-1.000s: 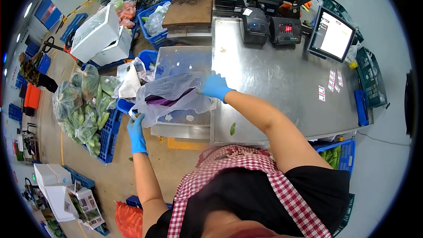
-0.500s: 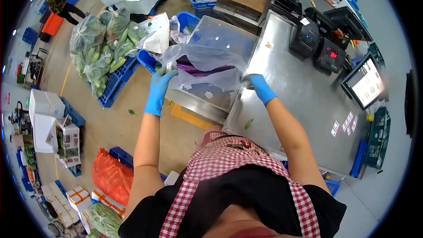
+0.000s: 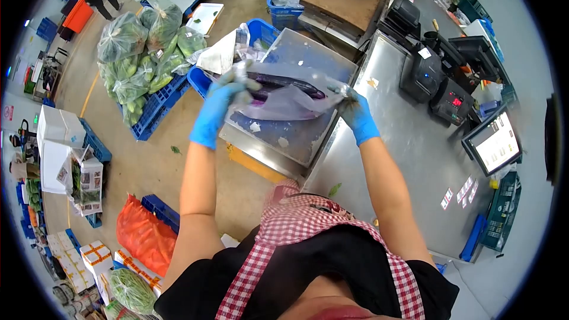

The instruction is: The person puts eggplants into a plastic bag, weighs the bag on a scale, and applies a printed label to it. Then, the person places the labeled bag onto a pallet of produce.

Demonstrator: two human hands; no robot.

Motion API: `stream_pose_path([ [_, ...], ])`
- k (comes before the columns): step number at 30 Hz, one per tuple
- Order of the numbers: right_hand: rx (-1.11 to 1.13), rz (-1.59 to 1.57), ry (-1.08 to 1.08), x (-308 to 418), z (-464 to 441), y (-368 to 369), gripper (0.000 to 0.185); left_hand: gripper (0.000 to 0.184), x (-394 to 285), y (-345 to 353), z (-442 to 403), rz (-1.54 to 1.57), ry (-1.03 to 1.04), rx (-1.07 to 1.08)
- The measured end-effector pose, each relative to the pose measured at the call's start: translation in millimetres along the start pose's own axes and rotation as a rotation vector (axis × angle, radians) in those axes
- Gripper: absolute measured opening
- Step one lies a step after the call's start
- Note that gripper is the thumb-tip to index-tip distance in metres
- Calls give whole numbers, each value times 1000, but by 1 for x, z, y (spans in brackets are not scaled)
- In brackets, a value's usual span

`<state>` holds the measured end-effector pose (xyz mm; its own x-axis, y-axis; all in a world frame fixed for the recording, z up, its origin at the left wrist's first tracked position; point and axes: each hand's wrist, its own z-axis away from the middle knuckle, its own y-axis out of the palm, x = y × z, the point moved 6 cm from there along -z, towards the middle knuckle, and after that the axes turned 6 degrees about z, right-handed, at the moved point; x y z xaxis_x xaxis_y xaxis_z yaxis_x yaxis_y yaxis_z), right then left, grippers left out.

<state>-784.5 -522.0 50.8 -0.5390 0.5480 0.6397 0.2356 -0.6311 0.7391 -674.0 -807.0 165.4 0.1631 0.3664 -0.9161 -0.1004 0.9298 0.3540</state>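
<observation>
A clear plastic bag (image 3: 296,105) is stretched between my two blue-gloved hands above a metal platform (image 3: 284,136). Inside it lie long dark purple eggplants (image 3: 290,84), showing through the bag's opening. My left hand (image 3: 224,102) is closed on the bag's left end and slightly smeared by motion. At the other end, my right hand (image 3: 355,112) pinches the bag's right edge, over the border between platform and steel counter. Dark stains mark the right glove's fingers.
The steel counter (image 3: 379,142) on the right carries a label printer (image 3: 424,74), a red-digit display (image 3: 453,102) and a lit screen (image 3: 493,142). Bagged green vegetables (image 3: 139,59) sit on a blue pallet (image 3: 157,109) at left. A blue crate (image 3: 261,31) stands behind the platform.
The bag has been pulled flatter, and the eggplants now show more fully. My right hand has moved slightly right, and my left fingers have closed further over the bag's edge.
</observation>
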Motion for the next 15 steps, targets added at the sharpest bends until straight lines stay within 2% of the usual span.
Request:
stream_pose_path([
  [2, 57, -13, -3, 7, 9, 10, 46, 59, -1, -33, 9, 44, 1, -93],
  [3, 32, -9, -7, 9, 7, -4, 59, 59, 0, -39, 12, 60, 15, -82],
  [5, 16, -1, -22, 22, 9, 8, 61, 60, 1, -46, 17, 91, 32, -61],
  [6, 11, 88, -43, 26, 6, 11, 58, 68, 3, -46, 16, 156, 3, 25],
  [8, 0, 268, -85, 32, -2, 16, 51, 71, 4, -52, 6, 190, 37, -101],
  [11, -1, 501, 72, 33, -21, 13, 57, 75, 0, -52, -15, 88, 52, -166],
  [12, -58, 456, -26, 37, -26, 18, 53, 75, -1, -52, -25, 63, 57, -147],
  [15, -185, 947, -38, 49, -40, 3, 34, 75, -16, -34, -39, -40, 91, -96],
])
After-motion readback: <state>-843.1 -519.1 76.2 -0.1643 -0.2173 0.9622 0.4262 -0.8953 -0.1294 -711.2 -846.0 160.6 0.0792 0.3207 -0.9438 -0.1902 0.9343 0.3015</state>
